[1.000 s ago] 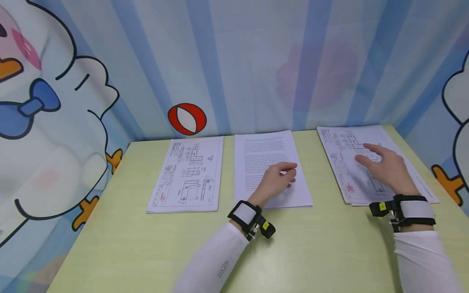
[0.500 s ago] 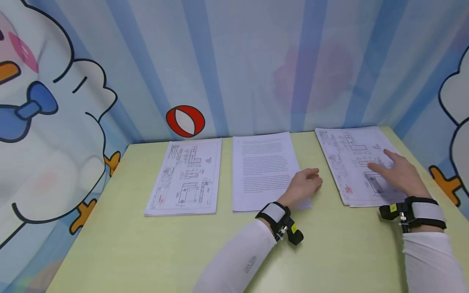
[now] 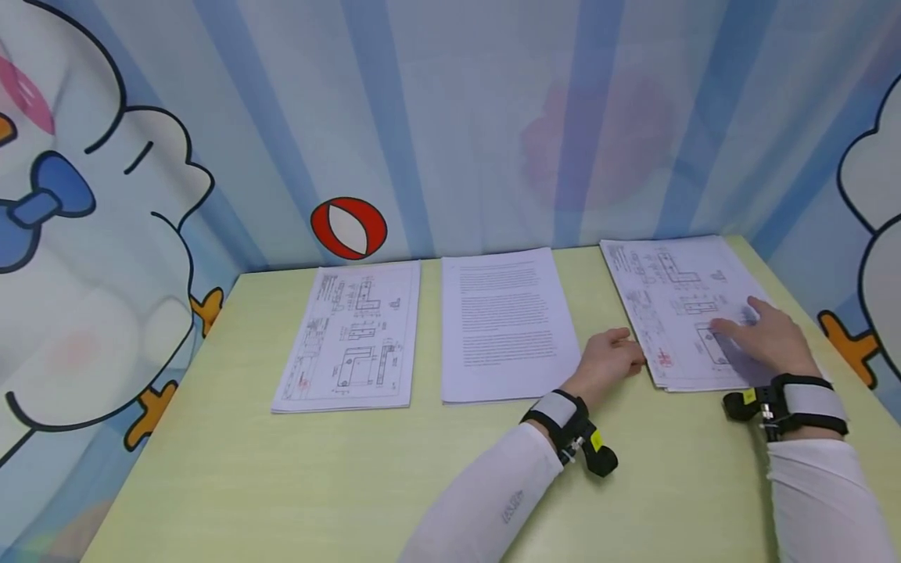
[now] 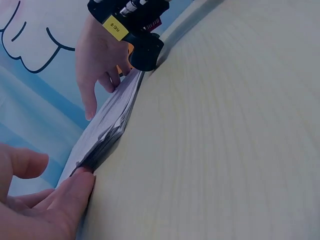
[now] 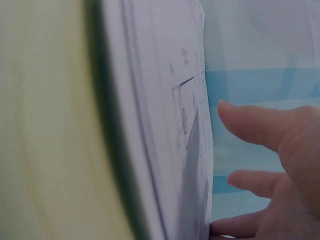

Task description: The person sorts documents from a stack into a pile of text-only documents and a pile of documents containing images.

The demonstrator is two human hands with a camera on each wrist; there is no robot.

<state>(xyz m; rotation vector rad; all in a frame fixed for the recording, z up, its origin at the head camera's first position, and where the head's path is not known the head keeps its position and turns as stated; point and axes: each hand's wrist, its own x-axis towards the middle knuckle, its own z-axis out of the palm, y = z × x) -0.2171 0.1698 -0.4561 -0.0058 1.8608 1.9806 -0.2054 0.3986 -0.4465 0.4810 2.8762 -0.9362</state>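
The right-hand stack of drawing sheets (image 3: pixel 676 297) lies on the table with line drawings and a red stamp on its top page. My left hand (image 3: pixel 607 361) is at its left edge. In the left wrist view, the left fingertips (image 4: pixel 75 187) touch the side of the stack, and the thumb stands apart above them. Over the stack's right part is my right hand (image 3: pixel 770 340), thumb spread from the fingers. The right wrist view shows the right hand's thumb (image 5: pixel 255 122) apart from the paper, its lower fingers close to the far edge; contact there is unclear.
A stack of text pages (image 3: pixel 507 328) lies in the middle of the pale green table (image 3: pixel 296 485). Another stack of drawings (image 3: pixel 348 336) lies to the left. A printed curtain (image 3: pixel 450 125) stands behind the table and along its sides.
My left hand has moved right, from over the text pages to the left edge of the right-hand stack. My right hand has shifted right and slightly down over that stack.
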